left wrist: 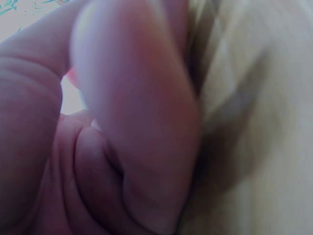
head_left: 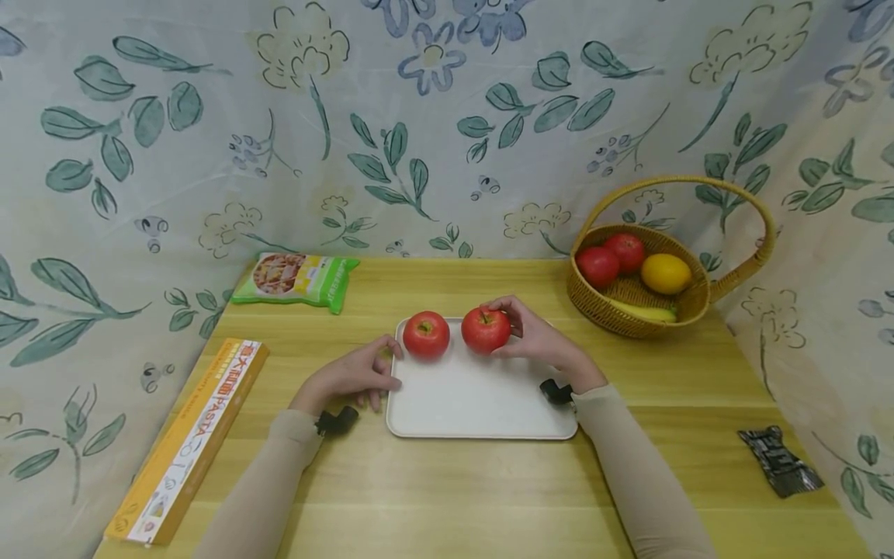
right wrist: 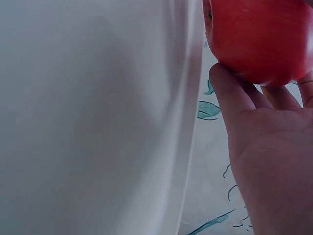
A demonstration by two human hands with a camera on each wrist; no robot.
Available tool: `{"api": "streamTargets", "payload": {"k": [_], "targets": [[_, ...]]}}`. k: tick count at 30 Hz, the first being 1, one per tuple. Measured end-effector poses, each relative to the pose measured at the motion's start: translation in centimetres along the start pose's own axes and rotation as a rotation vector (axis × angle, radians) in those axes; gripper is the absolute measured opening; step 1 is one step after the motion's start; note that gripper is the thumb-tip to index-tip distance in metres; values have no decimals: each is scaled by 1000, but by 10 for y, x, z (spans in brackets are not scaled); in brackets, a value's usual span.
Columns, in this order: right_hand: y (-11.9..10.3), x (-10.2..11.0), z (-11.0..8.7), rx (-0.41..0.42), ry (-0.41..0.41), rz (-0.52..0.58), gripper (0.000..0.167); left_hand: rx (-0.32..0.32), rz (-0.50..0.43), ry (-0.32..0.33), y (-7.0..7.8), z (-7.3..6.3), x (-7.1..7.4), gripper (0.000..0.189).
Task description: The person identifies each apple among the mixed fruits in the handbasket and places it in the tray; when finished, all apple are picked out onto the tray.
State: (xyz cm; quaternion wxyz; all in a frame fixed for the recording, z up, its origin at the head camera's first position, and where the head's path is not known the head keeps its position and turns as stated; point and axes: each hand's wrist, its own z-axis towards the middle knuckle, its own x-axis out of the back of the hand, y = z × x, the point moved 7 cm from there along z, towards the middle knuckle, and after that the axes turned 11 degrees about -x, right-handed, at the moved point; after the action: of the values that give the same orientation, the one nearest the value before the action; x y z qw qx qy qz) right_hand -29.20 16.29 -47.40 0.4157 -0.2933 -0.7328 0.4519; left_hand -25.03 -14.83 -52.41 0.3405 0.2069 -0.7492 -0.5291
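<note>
A white tray (head_left: 482, 404) lies on the table. One red apple (head_left: 426, 336) sits at its far left corner. My right hand (head_left: 541, 338) holds a second red apple (head_left: 485, 331) over the tray's far side, thumb and fingers round its right side. In the right wrist view this apple (right wrist: 259, 39) is against the fingertips, beside the tray rim (right wrist: 188, 122); whether it touches the tray I cannot tell. At the tray's left edge is my left hand (head_left: 352, 373), fingers loosely bent, thumb tip by the rim. The left wrist view shows mostly blurred fingers (left wrist: 142, 112).
A wicker basket (head_left: 615, 318) at the back right holds two red fruits (head_left: 597, 268), a yellow fruit (head_left: 666, 274) and a banana (head_left: 639, 310). A green food packet (head_left: 296, 279) lies back left, a pasta box (head_left: 188, 442) on the left, a black wrapper (head_left: 780, 460) on the right.
</note>
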Motion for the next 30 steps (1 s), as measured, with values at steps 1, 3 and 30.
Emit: {"api": "streamTargets", "payload": {"k": [1, 3, 30], "targets": [[1, 0, 1, -4, -2, -2, 78, 3, 1, 1, 0, 0, 0, 56], [4, -1, 2, -10, -3, -9, 79, 3, 4, 2, 1, 1, 0, 56], [19, 9, 0, -46, -63, -41, 85, 19, 5, -3, 0, 0, -1, 57]]}}
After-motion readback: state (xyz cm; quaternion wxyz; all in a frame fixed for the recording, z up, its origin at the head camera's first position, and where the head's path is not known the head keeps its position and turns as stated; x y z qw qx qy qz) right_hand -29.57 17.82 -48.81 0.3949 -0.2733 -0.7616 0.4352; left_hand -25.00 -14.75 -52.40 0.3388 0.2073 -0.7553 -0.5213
